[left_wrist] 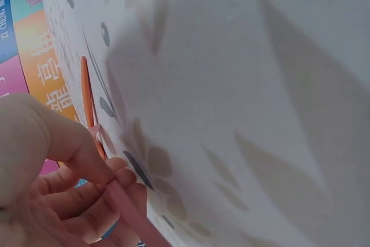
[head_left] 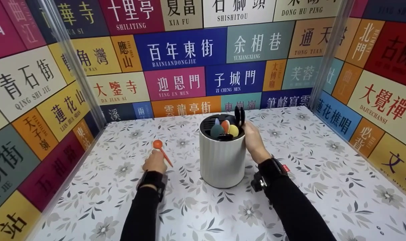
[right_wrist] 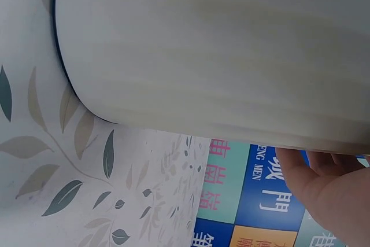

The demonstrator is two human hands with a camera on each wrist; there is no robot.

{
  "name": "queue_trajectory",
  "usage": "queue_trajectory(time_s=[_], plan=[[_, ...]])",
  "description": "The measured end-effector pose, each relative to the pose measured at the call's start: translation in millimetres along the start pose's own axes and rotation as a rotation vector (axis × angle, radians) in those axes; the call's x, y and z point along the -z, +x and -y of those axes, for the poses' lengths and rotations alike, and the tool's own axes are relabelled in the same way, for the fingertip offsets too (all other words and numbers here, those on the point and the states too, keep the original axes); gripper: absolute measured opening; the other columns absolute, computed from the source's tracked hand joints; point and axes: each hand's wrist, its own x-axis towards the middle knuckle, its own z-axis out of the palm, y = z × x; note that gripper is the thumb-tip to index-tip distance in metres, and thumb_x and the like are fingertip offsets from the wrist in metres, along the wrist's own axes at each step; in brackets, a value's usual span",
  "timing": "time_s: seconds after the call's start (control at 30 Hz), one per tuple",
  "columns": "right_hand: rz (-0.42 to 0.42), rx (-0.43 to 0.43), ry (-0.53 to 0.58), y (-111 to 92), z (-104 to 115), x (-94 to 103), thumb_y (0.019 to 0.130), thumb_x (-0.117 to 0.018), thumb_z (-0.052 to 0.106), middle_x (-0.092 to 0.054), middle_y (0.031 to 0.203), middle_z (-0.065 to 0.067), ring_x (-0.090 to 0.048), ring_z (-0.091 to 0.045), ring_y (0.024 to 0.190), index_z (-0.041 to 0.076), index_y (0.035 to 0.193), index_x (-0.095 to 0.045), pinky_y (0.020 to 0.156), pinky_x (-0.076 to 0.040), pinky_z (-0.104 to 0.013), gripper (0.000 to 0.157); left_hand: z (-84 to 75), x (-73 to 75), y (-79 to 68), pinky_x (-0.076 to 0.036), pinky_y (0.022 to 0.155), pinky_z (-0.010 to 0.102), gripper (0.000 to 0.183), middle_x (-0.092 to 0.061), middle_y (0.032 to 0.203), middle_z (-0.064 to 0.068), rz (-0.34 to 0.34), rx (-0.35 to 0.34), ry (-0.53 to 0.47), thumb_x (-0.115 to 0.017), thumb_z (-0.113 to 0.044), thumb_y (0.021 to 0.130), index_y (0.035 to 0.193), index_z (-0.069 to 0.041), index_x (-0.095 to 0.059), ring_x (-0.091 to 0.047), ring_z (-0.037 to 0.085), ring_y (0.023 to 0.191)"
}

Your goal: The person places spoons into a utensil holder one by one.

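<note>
An orange spoon [head_left: 158, 144] with a round bowl lies low over the table, its thin handle slanting toward the right. My left hand [head_left: 155, 162] pinches its handle between thumb and fingertips; shaded, that handle [left_wrist: 139, 215] looks pinkish in the left wrist view. A white ribbed utensil holder [head_left: 222, 164] with a slotted black top stands upright. Along its right side, near the rim, my right hand [head_left: 255, 142] holds it, the fingertips partly hidden behind. Black loops [head_left: 239, 116] rise beside that hand. The right wrist view shows the hand [right_wrist: 324, 192] against the holder's wall.
Green [head_left: 217, 131], yellow [head_left: 233, 130], orange and bluish rounded ends stick out of the holder. A floral-patterned cloth [head_left: 106, 201] covers the table. Panels with coloured lettered tiles [head_left: 181, 50] close off the back and both sides.
</note>
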Motion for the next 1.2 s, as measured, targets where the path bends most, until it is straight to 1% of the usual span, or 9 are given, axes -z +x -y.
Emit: queue_trajectory(time_s=[0.1,0.17,0.27,0.4,0.6,0.7,0.87,1.07,1.2], plan=[[-0.001,-0.004,0.005,-0.9,-0.3,-0.4,0.114,-0.034,0.030,-0.057,0.146,-0.017,-0.049,-0.024,0.136,-0.002,0.137,-0.061,0.117,-0.032,-0.038,0.048,0.8,2.0,-1.7,-0.054,0.088,0.063,0.014,-0.062,0.122,0.024,0.011,-0.045,0.024,-0.064,0.003,0.093,0.106,-0.002,-0.065,-0.064,0.050,0.108],[-0.004,-0.004,0.007,-0.8,-0.3,-0.7,0.114,-0.034,0.029,-0.057,0.146,-0.017,-0.049,-0.024,0.135,-0.002,0.137,-0.061,0.117,-0.032,-0.039,0.047,1.8,2.8,-3.0,-0.054,0.086,0.061,0.012,-0.062,0.119,0.021,0.010,-0.065,0.032,-0.065,0.002,0.092,0.098,-0.008,-0.069,-0.065,0.047,0.105],[-0.006,-0.010,0.009,-0.7,0.1,-0.9,0.114,-0.034,0.028,-0.057,0.145,-0.017,-0.049,-0.024,0.135,-0.003,0.137,-0.060,0.117,-0.032,-0.039,0.047,3.5,2.4,-5.1,-0.055,0.089,0.061,0.014,-0.068,0.120,0.023,-0.035,-0.050,-0.004,-0.067,-0.005,0.092,0.105,-0.005,-0.072,-0.066,0.048,0.110],[-0.005,-0.014,0.003,-0.1,-0.1,-1.7,0.114,-0.033,0.028,-0.057,0.145,-0.017,-0.049,-0.024,0.134,-0.003,0.136,-0.061,0.116,-0.033,-0.039,0.047,5.2,1.2,-6.4,-0.054,0.093,0.060,0.031,-0.068,0.124,0.028,-0.076,-0.020,-0.068,-0.069,-0.015,0.096,0.120,0.004,-0.068,-0.065,0.048,0.115],[-0.002,-0.004,-0.004,0.1,0.8,-2.3,0.114,-0.033,0.028,-0.058,0.143,-0.017,-0.050,-0.025,0.133,-0.003,0.134,-0.061,0.116,-0.034,-0.040,0.047,3.0,5.8,-6.9,-0.055,0.087,0.059,0.027,-0.070,0.113,0.024,-0.098,-0.001,-0.107,-0.066,-0.019,0.098,0.116,0.000,-0.067,-0.068,0.047,0.105],[-0.003,0.003,-0.009,0.0,0.4,-1.9,0.114,-0.034,0.029,-0.058,0.144,-0.017,-0.050,-0.025,0.135,-0.002,0.136,-0.061,0.117,-0.033,-0.040,0.047,1.2,7.2,-7.2,-0.055,0.083,0.059,0.026,-0.069,0.110,0.023,-0.103,-0.004,-0.101,-0.061,-0.020,0.099,0.116,-0.001,-0.066,-0.069,0.047,0.100],[0.002,0.002,-0.018,-0.8,0.4,-3.8,0.114,-0.034,0.029,-0.058,0.145,-0.016,-0.049,-0.025,0.135,-0.002,0.136,-0.062,0.117,-0.034,-0.040,0.047,0.8,8.2,-7.8,-0.056,0.076,0.055,0.028,-0.071,0.103,0.021,-0.091,0.009,-0.111,-0.053,-0.024,0.100,0.109,-0.005,-0.072,-0.070,0.040,0.090],[0.004,-0.006,-0.028,-1.0,1.1,-2.4,0.113,-0.034,0.030,-0.056,0.148,-0.016,-0.048,-0.025,0.137,-0.001,0.137,-0.060,0.117,-0.032,-0.039,0.047,-6.2,15.0,-8.7,-0.053,0.077,0.050,0.033,-0.073,0.104,0.019,-0.103,0.028,-0.201,-0.049,-0.028,0.099,0.101,-0.007,-0.074,-0.067,0.034,0.086],[0.006,0.000,-0.028,-0.3,1.5,-0.9,0.114,-0.033,0.030,-0.055,0.149,-0.016,-0.046,-0.025,0.140,-0.001,0.137,-0.059,0.119,-0.031,-0.039,0.047,-12.2,17.7,-8.5,-0.052,0.078,0.048,0.030,-0.072,0.102,0.019,-0.086,-0.015,-0.288,-0.048,-0.026,0.099,0.098,-0.006,-0.071,-0.064,0.032,0.082]])
